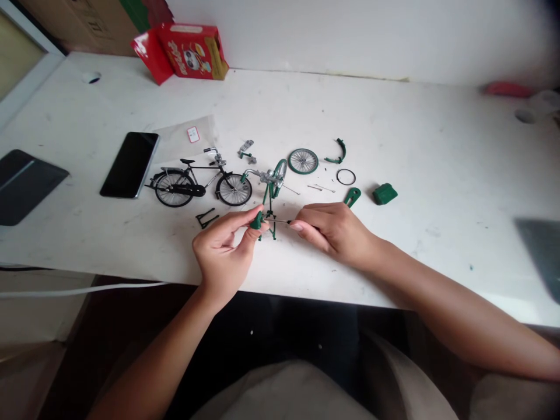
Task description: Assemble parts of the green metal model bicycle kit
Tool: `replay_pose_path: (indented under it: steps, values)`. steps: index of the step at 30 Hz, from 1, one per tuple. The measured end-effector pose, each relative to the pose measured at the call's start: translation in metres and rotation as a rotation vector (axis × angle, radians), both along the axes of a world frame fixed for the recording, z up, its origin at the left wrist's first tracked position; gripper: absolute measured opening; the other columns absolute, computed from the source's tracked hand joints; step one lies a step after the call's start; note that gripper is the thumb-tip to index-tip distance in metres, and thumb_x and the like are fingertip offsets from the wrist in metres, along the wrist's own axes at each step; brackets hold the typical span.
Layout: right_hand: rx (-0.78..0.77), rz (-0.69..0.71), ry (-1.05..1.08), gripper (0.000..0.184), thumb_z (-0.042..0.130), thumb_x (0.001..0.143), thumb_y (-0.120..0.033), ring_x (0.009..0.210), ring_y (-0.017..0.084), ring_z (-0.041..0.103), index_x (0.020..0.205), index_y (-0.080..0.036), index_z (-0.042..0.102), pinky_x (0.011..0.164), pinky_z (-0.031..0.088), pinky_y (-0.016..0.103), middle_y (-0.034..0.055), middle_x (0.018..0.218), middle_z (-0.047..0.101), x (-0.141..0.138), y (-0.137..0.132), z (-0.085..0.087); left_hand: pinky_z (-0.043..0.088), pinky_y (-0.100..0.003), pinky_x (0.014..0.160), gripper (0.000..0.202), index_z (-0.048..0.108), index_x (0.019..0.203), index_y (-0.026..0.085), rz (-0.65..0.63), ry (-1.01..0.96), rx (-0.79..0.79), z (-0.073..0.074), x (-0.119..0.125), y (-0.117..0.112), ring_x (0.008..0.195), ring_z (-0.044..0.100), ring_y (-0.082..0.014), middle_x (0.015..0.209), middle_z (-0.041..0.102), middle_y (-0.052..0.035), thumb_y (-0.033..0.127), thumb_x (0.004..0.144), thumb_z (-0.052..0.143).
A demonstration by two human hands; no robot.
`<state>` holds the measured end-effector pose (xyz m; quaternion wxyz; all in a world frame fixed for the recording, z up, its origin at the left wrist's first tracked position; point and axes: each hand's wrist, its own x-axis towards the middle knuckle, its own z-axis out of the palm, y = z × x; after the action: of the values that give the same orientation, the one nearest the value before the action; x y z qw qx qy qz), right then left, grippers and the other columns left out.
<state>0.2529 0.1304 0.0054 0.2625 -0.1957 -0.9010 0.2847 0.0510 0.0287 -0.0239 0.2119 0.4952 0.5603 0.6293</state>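
My left hand (223, 248) pinches the lower end of a green miniature bicycle frame (269, 195) that stands on the white table (306, 116) near its front edge. The frame carries a silver handlebar and one green wheel at its top. My right hand (335, 227) is closed on a thin metal tool (282, 221) whose tip points left into the frame's lower end, close to my left fingers. A finished black miniature bicycle (201, 181) stands just left of the frame.
Loose parts lie behind my hands: a green spoked wheel (303, 161), a curved green mudguard (338, 153), a black ring (346, 177), a green block (385, 193), thin pins, a black stand piece (206, 219). A phone (130, 164), a plastic bag and a red box (188, 51) sit further left.
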Motion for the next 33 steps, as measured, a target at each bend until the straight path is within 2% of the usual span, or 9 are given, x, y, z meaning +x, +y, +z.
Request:
replay_pose_path:
  steps: [6, 9, 12, 15, 19, 22, 27, 33]
  values:
    - [-0.355, 0.013, 0.053, 0.055, 0.039, 0.114, -0.039, 0.049, 0.006, 0.043, 0.065, -0.019, 0.051, 0.054, 0.036, 0.024, -0.0041, 0.056, 0.048, -0.003, -0.009, 0.0, 0.069, -0.027, 0.083, 0.034, 0.083, 0.116, 0.026, -0.017, 0.052, 0.083, 0.0, 0.001, -0.001, 0.088, 0.082, -0.0158, 0.108, 0.084, -0.0038, 0.006, 0.088, 0.082]
    - [-0.398, -0.025, 0.052, 0.052, 0.037, 0.115, -0.039, 0.05, 0.006, 0.042, 0.068, -0.019, 0.05, 0.053, 0.036, 0.023, -0.0047, 0.059, 0.047, -0.005, -0.013, 0.004, 0.069, -0.028, 0.083, 0.036, 0.083, 0.118, 0.026, -0.012, 0.06, 0.103, -0.001, 0.001, 0.0, 0.089, 0.082, -0.0165, 0.109, 0.084, -0.0037, 0.006, 0.088, 0.082]
    - [-0.313, -0.077, 0.037, 0.036, 0.04, 0.114, -0.04, 0.051, 0.007, 0.04, 0.085, -0.021, 0.051, 0.052, 0.034, 0.023, -0.0063, 0.064, 0.046, -0.005, -0.012, 0.005, 0.07, -0.029, 0.083, 0.034, 0.083, 0.118, 0.026, -0.012, 0.032, 0.089, -0.002, 0.001, 0.0, 0.088, 0.082, -0.0173, 0.108, 0.084, -0.0046, 0.009, 0.088, 0.083]
    - [-0.137, -0.062, 0.019, 0.022, 0.047, 0.111, -0.039, 0.054, 0.009, 0.044, 0.098, -0.022, 0.05, 0.054, 0.034, 0.024, -0.0053, 0.07, 0.053, -0.002, -0.005, 0.005, 0.07, -0.029, 0.083, 0.032, 0.083, 0.118, 0.026, 0.012, 0.045, 0.06, -0.001, 0.001, -0.001, 0.088, 0.082, -0.018, 0.109, 0.084, -0.0054, 0.012, 0.089, 0.083]
    - [0.087, -0.007, -0.033, 0.024, 0.049, 0.111, -0.035, 0.063, 0.012, 0.054, 0.095, -0.021, 0.06, 0.06, 0.038, 0.025, 0.0004, 0.075, 0.061, 0.001, 0.001, 0.003, 0.069, -0.028, 0.082, 0.035, 0.083, 0.118, 0.026, 0.012, 0.069, 0.071, -0.001, 0.001, -0.001, 0.088, 0.082, -0.017, 0.11, 0.084, -0.0049, 0.009, 0.088, 0.083]
    - [0.11, -0.006, -0.035, 0.026, 0.051, 0.111, -0.035, 0.066, 0.013, 0.057, 0.094, -0.02, 0.063, 0.062, 0.041, 0.026, 0.0022, 0.076, 0.064, 0.0, 0.0, 0.001, 0.069, -0.029, 0.082, 0.034, 0.082, 0.118, 0.027, -0.001, 0.092, 0.106, 0.0, 0.0, -0.001, 0.088, 0.081, -0.0168, 0.109, 0.084, -0.0045, 0.009, 0.09, 0.082]
    - [-0.072, 0.01, 0.018, 0.034, 0.046, 0.112, -0.035, 0.062, 0.01, 0.054, 0.087, -0.018, 0.062, 0.063, 0.043, 0.023, -0.0004, 0.072, 0.06, -0.003, -0.006, 0.001, 0.07, -0.032, 0.08, 0.031, 0.082, 0.117, 0.027, -0.004, 0.136, 0.126, 0.0, -0.001, -0.001, 0.087, 0.081, -0.018, 0.107, 0.084, -0.0038, 0.01, 0.091, 0.081]
    - [-0.526, -0.004, 0.05, 0.05, 0.043, 0.113, -0.043, 0.053, 0.006, 0.038, 0.072, -0.018, 0.055, 0.053, 0.035, 0.022, -0.0052, 0.061, 0.048, -0.006, -0.01, 0.007, 0.068, -0.031, 0.077, 0.04, 0.082, 0.119, 0.03, -0.016, 0.222, 0.155, 0.003, -0.001, -0.003, 0.084, 0.079, -0.0159, 0.105, 0.084, -0.0017, 0.002, 0.091, 0.076]
